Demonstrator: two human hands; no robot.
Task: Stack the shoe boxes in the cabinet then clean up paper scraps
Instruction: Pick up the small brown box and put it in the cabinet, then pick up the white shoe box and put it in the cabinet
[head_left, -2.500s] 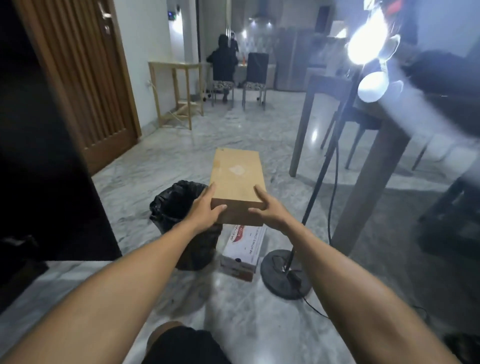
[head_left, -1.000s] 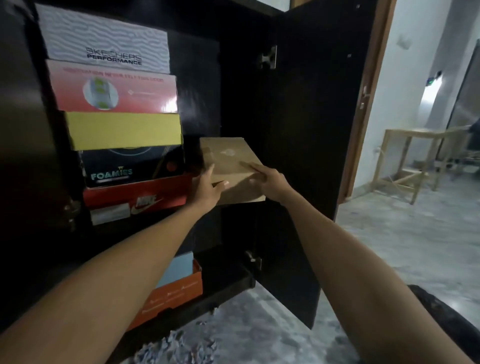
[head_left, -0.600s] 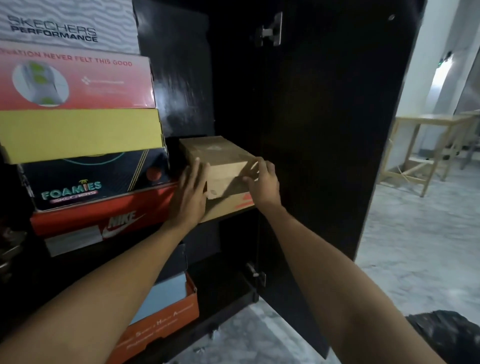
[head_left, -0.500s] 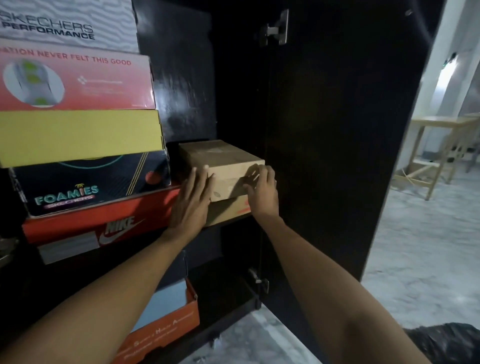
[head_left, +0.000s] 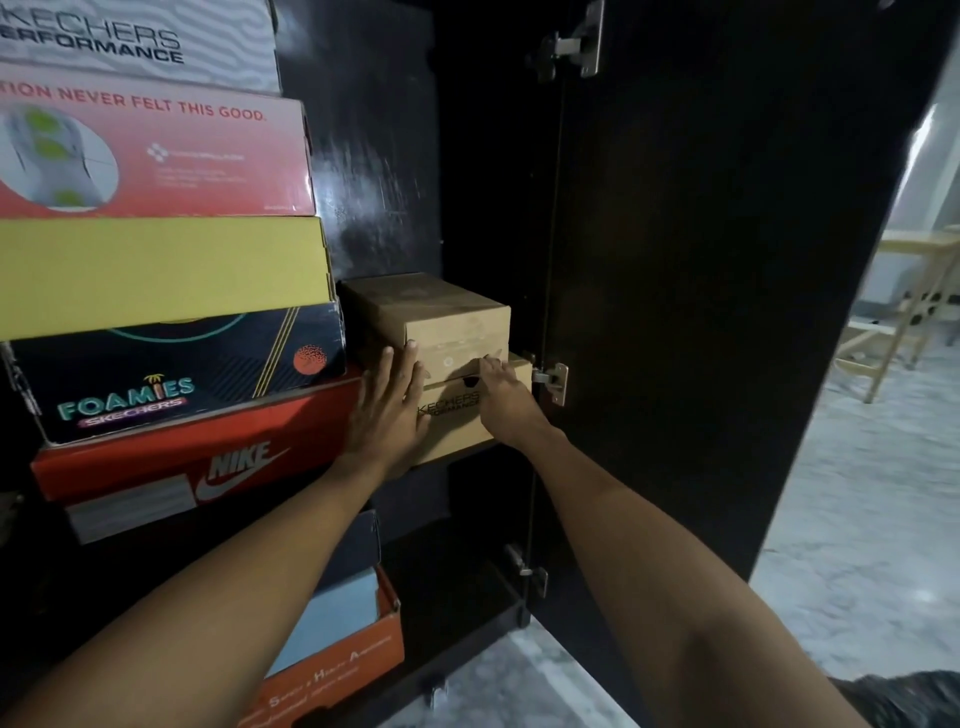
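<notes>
Inside the dark cabinet (head_left: 675, 260), a plain brown box (head_left: 436, 317) atop another box (head_left: 457, 415) is pressed by the flat, straight-fingered left hand (head_left: 389, 410) and touched by the right hand (head_left: 506, 397), fingers bent.

Top grey-white box (head_left: 140, 41), cut off at the left edge: "KECHERS ERFORMANCE". Red box (head_left: 156, 156) beneath it: "ION NEVER FELT THIS GOOD.", with smaller print too blurred to read. Dark box (head_left: 176, 374): "FOAMIES SKECHERS". Red-orange box (head_left: 197, 457): "NIKE" with a swoosh. Lower brown box (head_left: 457, 415), partly behind a hand: "KECHERS", with a partly hidden line beneath. Orange box (head_left: 332, 670) at the bottom carries white lettering, not legible.
</notes>
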